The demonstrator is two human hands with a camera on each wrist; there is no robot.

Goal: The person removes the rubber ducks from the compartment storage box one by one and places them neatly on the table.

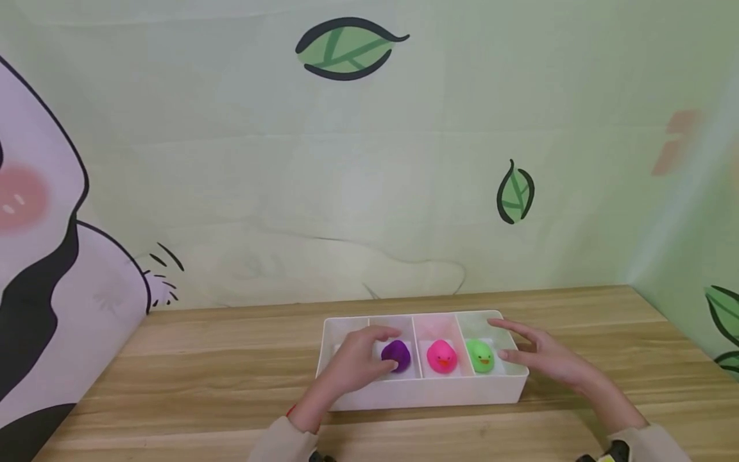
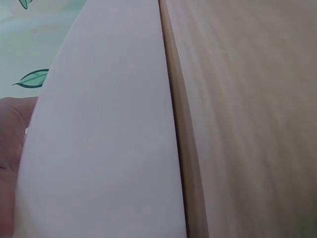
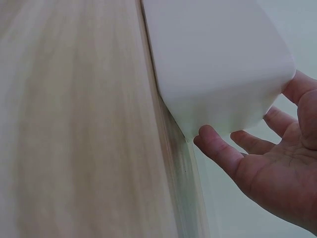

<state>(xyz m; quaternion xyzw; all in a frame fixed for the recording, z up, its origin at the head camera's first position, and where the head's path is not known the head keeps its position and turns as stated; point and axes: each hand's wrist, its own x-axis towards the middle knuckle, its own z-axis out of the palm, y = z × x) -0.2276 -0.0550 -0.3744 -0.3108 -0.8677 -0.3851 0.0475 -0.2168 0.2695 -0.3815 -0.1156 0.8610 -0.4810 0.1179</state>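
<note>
Head view: a white four-compartment tray (image 1: pixel 427 393) is set on a wooden table (image 1: pixel 190 378). Purple toy (image 1: pixel 397 353) is seated second compartment from left, pink duck (image 1: pixel 442 355) third, green duck (image 1: pixel 480 355) fourth. Left hand (image 1: pixel 356 360) is held over the left part, thumb and fingers parted around the purple toy, not closed; actual contact can't be told. Right hand (image 1: pixel 548 357) is placed at the right end, fingers spread, nothing gripped. By the left wrist camera, mostly tray wall is shown.
</note>
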